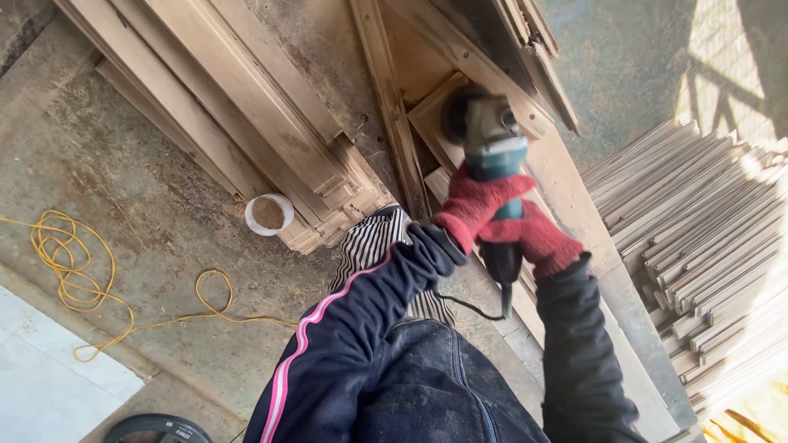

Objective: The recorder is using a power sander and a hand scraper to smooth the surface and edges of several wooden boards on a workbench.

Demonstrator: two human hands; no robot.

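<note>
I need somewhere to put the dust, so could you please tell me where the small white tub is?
In the head view, the white tub stands on the concrete floor, left of centre, against the stacked timber frames.

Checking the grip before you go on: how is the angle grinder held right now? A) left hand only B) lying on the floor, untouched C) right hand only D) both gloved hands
D: the left hand and the right hand, both in red gloves, wrap the angle grinder over the wooden frame.
</note>
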